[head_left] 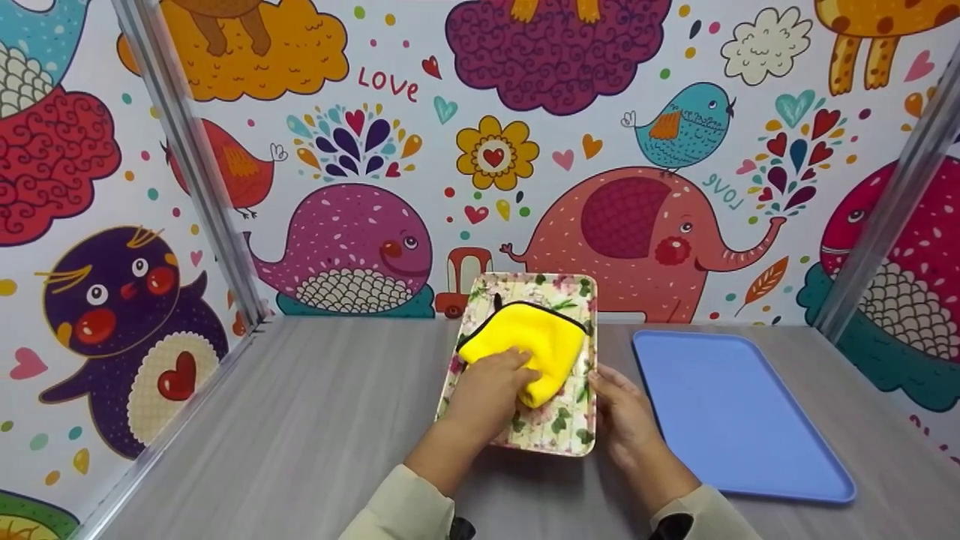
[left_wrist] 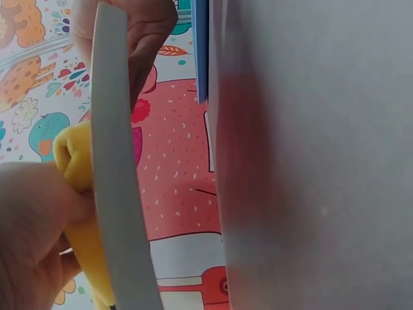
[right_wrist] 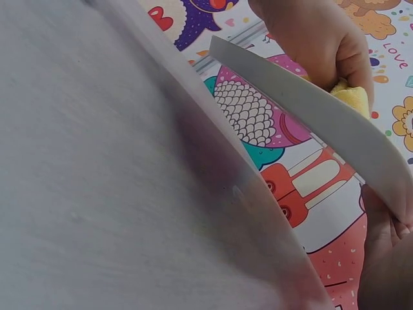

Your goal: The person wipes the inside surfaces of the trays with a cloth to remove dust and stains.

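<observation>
A tray with a floral print (head_left: 564, 429) is held up off the table, its pale edge (left_wrist: 116, 142) showing in the left wrist view. My right hand (head_left: 628, 420) grips its right side, thumb at the rim. Against the printed face lies a yellow cloth (head_left: 544, 341) with dark trim, bunched at its lower end. My left hand (head_left: 480, 394) holds this cloth there with curled fingers. In the right wrist view, a bit of the yellow cloth (right_wrist: 352, 98) shows past the tray, under the left hand (right_wrist: 322, 45).
To the right, a blue tray (head_left: 739, 412) lies on the grey table (head_left: 300, 420). Behind the table stands a wall panel (head_left: 420, 150) printed with cartoon animals, and metal posts (head_left: 202, 172) mark the corners.
</observation>
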A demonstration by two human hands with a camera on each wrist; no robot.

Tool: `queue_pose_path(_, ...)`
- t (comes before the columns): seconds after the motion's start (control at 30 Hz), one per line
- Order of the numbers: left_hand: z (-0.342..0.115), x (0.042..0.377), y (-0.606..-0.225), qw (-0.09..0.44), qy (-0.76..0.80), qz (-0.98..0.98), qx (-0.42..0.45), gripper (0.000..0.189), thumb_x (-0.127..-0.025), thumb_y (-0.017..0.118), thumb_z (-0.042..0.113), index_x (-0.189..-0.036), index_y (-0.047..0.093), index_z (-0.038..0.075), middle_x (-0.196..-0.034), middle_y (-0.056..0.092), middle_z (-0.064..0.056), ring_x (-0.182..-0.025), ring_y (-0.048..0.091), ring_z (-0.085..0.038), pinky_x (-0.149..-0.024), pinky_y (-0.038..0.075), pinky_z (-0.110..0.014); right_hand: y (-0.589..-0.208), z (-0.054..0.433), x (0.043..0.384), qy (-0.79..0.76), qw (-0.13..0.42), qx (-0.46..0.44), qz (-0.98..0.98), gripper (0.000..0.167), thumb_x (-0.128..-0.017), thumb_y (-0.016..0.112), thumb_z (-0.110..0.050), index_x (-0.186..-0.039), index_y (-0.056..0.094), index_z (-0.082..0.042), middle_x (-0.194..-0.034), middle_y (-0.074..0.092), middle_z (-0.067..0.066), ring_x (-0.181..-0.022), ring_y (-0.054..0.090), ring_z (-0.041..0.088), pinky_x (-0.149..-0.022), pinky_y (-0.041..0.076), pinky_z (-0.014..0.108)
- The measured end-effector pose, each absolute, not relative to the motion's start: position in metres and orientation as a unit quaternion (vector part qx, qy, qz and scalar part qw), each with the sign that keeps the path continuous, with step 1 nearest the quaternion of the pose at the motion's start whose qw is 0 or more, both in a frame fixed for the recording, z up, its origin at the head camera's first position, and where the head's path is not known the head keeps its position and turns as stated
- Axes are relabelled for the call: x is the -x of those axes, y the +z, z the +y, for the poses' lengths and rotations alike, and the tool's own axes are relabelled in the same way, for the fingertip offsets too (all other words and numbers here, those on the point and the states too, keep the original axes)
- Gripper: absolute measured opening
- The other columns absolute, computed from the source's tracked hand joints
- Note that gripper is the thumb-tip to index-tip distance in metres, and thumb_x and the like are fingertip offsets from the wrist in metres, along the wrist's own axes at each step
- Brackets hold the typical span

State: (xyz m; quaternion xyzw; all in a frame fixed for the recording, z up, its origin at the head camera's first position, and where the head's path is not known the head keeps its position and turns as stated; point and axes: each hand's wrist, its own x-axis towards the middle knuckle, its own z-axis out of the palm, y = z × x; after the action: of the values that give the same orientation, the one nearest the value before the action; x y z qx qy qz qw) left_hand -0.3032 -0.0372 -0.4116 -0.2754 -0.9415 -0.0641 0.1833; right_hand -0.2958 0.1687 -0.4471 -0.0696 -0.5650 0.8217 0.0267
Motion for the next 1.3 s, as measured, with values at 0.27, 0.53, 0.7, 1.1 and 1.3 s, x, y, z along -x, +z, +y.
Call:
queue_pose_path(0.27, -0.042, 0.305, -0.412, 0.183, -0.064, -0.950, 0.245, 0.046, -0.088, 0.083, 0.025, -0.133, 0.072, 0.026, -0.142, 0.068, 0.002, -0.134, 0.062, -0.021, -0.114, 0.050, -0.040, -0.448, 0.169, 0.296, 0.817, 0.030, 0.076, -0.571, 0.046, -0.106, 0.056, -0.014, -0.147, 0.049, 0.005, -0.092, 0.076, -0.003, -0.078, 0.070, 0.010, -0.070, 0.060, 0.024)
queue_pose_path(0.53, -0.050, 0.311, -0.415, 0.192, -0.031, -0.957, 0.215, 0.043, -0.090, 0.081, 0.023, -0.133, 0.073, 0.022, -0.141, 0.068, -0.002, -0.136, 0.061, -0.023, -0.114, 0.050, -0.042, -0.447, 0.170, 0.296, 0.821, 0.031, 0.078, -0.565, 0.051, -0.106, 0.058, -0.015, -0.150, 0.045, 0.005, -0.093, 0.076, -0.004, -0.079, 0.070, 0.008, -0.069, 0.059, 0.024)
queue_pose_path(0.7, -0.050, 0.311, -0.417, 0.187, -0.034, -0.963, 0.193, 0.046, -0.089, 0.082, 0.026, -0.133, 0.072, 0.021, -0.141, 0.068, -0.004, -0.136, 0.061, -0.025, -0.115, 0.049, -0.043, -0.447, 0.171, 0.298, 0.825, 0.039, 0.084, -0.557, 0.050, -0.105, 0.059, -0.014, -0.149, 0.045, 0.007, -0.092, 0.076, -0.005, -0.080, 0.070, 0.007, -0.070, 0.059, 0.024)
queue_pose_path(1.1, -0.038, 0.300, -0.410, 0.160, 0.012, -0.977, 0.139, 0.056, -0.087, 0.083, 0.036, -0.139, 0.068, 0.021, -0.137, 0.070, -0.007, -0.133, 0.063, -0.025, -0.110, 0.054, -0.043, -0.446, 0.173, 0.299, 0.833, 0.046, 0.088, -0.544, 0.046, -0.105, 0.059, -0.013, -0.146, 0.049, 0.005, -0.088, 0.075, -0.005, -0.078, 0.069, 0.007, -0.068, 0.058, 0.024)
queue_pose_path(1.3, -0.029, 0.296, -0.411, 0.150, 0.035, -0.979, 0.133, 0.057, -0.088, 0.083, 0.029, -0.141, 0.066, 0.021, -0.137, 0.069, -0.009, -0.129, 0.064, -0.025, -0.105, 0.057, -0.042, -0.446, 0.173, 0.299, 0.835, 0.045, 0.091, -0.541, 0.045, -0.105, 0.059, -0.013, -0.145, 0.050, 0.005, -0.086, 0.075, -0.004, -0.076, 0.069, 0.008, -0.067, 0.058, 0.025)
